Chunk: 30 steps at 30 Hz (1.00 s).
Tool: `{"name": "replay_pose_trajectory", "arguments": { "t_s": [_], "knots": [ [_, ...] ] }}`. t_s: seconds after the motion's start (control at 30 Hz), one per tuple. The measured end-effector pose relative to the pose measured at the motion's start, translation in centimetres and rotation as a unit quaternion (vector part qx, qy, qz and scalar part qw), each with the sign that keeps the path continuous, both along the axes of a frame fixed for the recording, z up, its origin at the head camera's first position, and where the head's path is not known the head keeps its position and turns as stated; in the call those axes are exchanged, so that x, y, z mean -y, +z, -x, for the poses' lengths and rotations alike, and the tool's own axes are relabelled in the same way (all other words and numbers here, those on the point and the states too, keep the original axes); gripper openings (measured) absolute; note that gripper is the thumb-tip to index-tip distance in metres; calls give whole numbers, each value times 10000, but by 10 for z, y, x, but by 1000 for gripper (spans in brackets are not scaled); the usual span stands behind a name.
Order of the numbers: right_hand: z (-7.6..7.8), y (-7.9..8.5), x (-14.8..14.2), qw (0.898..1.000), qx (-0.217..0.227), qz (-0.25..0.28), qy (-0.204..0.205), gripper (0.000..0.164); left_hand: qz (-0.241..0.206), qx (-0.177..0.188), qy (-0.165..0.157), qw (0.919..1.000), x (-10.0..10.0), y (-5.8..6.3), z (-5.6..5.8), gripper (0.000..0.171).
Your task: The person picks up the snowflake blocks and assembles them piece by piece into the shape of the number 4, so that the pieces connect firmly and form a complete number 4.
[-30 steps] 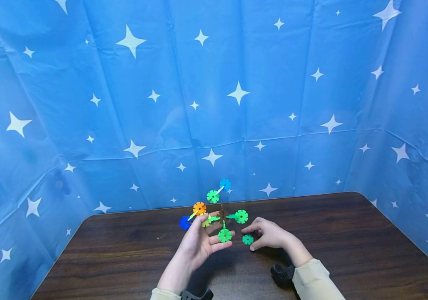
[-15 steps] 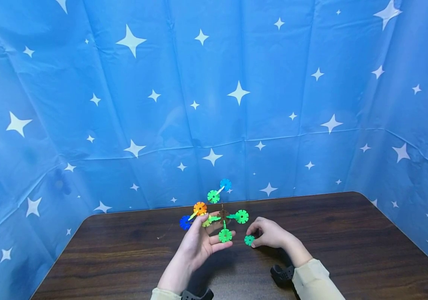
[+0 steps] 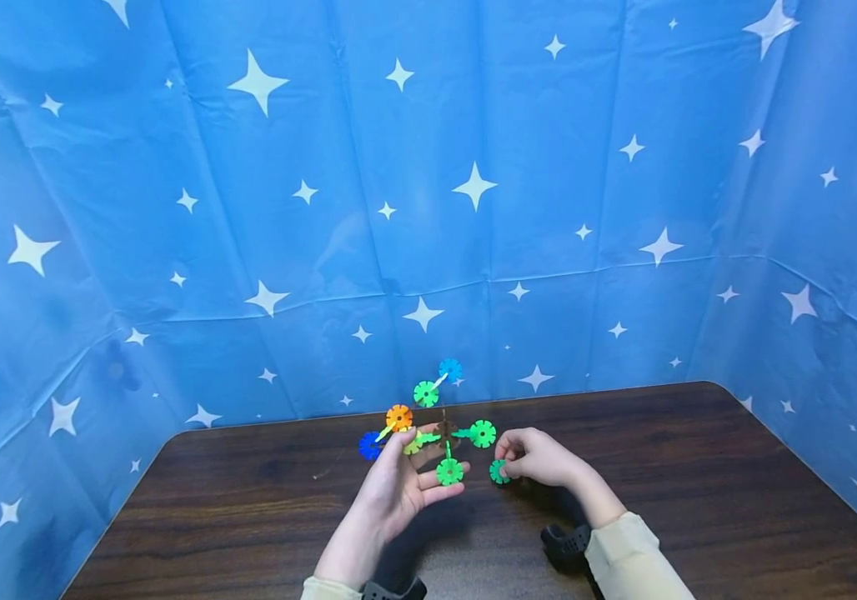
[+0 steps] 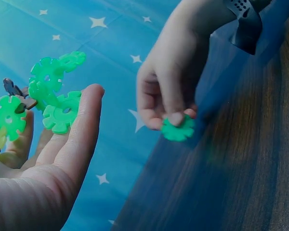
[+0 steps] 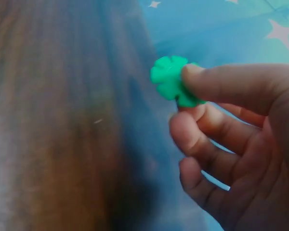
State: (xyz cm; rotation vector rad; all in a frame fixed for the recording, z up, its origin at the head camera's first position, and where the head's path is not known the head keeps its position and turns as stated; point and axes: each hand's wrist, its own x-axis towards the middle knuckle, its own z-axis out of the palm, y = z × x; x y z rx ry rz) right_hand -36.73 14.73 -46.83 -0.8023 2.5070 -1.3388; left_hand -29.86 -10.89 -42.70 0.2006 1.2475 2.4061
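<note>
My left hand (image 3: 387, 487) holds up a chain of slotted snowflake discs, its thumb over the yellow disc (image 3: 413, 442) and its other fingers stretched out behind and below. A brown disc (image 3: 445, 432) joins several branches: a green disc (image 3: 483, 433) points right, another green disc (image 3: 449, 472) hangs in front, and a third green disc (image 3: 426, 393) leads up to a light blue one (image 3: 450, 368). At the left end sit an orange disc (image 3: 399, 417) and a dark blue disc (image 3: 370, 446). Between thumb and fingertips, my right hand (image 3: 544, 461) pinches a single green disc (image 5: 168, 79), apart from the chain.
Both hands are over a dark wood-grain table (image 3: 233, 500). Behind it and at the sides hangs a blue curtain (image 3: 428, 250) with white stars. A black wrist strap (image 3: 567, 542) is on the right wrist.
My right fingers, spread around the single green disc at first, have closed on it with the thumb now across its face. The left hand and the chain have stayed nearly still.
</note>
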Motion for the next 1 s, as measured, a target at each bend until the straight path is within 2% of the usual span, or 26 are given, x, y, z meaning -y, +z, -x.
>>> {"name": "replay_pose_trajectory", "arguments": {
  "t_s": [0.13,0.33,0.6,0.8,1.0],
  "knots": [
    [2,18,-1,9992,-158,335,-126,13,-15,8,-34,10000,0,0,0,53],
    [4,58,-1,9955,-636,587,-378,23,-9,-15,-52,10000,-2,1,0,53],
    [-3,99,19,9886,-691,1258,-452,24,-57,10,-98,9999,-2,-1,0,54],
    [-12,116,39,9858,-767,1417,-468,25,-61,36,-148,9999,-1,1,-1,54],
    [-15,119,54,9853,-767,1430,-532,26,-34,-43,-232,9997,-1,2,-3,55]
  ]
}}
